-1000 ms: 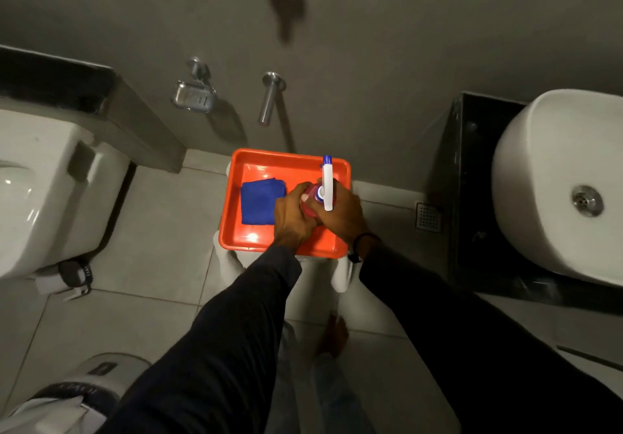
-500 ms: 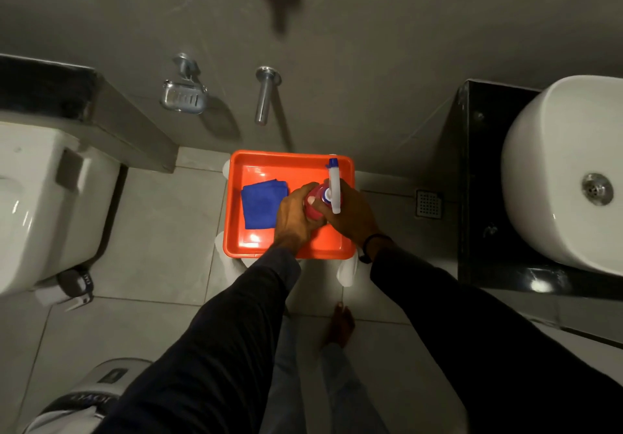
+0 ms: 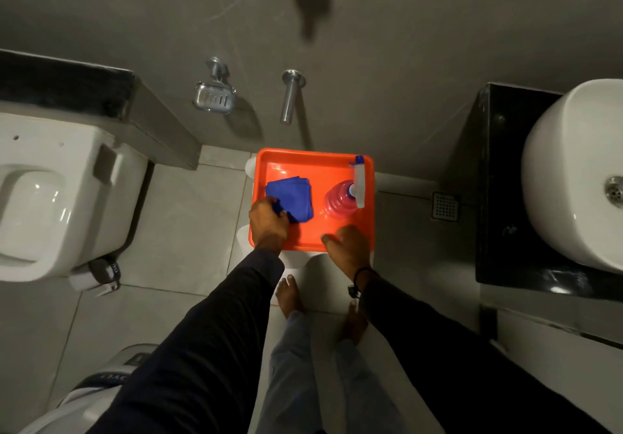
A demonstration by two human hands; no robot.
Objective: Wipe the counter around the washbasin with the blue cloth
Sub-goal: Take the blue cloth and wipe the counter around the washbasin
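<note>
The blue cloth [image 3: 290, 201] lies folded in the left half of an orange tray [image 3: 313, 160], which sits on a white stool on the floor. In the head view, the only one, the left hand [image 3: 269, 226] has its grip closed on the cloth's near left corner, fingers curled over the edge and bunching it slightly; most of the cloth lies beyond and to the right of that grip, flat on the tray floor. The right hand [image 3: 347, 248] rests at the tray's near rim, fingers loosely apart and holding nothing. Just beyond that open grip stands a pink spray bottle [image 3: 340, 202] with a white trigger head, apart from the cloth.

The cloth looks soft, light and limp, so it will likely unfold and dangle when lifted by one corner; gathering more of the fold into the palm would give a firmer pad for wiping. The dark surface [image 3: 499, 197] around the white washbasin [image 3: 566, 177] lies well to the right of both grips, untouched so far.
</note>
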